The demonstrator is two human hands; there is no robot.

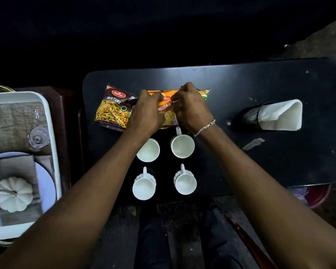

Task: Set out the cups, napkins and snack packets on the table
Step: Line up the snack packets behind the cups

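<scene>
I see both hands down on the orange packet (168, 105), which lies flat near the far middle of the black table (260, 162). My left hand (146, 113) rests on the packet's left part with fingers curled down onto it; my right hand (190, 107), with a chain bracelet (205, 127) at the wrist, pinches the packet near its middle, fingers closed on the wrapper. Just beside it on the left lies the brown packet (113, 108) marked MIXTURE, its right edge touching or slipping under the left hand; I cannot tell which. Nearer to me stand four white cups in two rows, all upright and apart from each other: far left cup (148, 150), partly hidden by my left forearm, far right cup (182, 145), near left cup (144, 186) and near right cup (185, 182). The handles I can see point away from me. Well to the right stands a black mesh holder (250, 115) with white napkins (281, 115) in it. Off the table to the left sits a white tray (53, 136) with a woven mat (10, 125), a clear glass (38, 137), a plate (47, 181) and a small white pumpkin (14, 194).
</scene>
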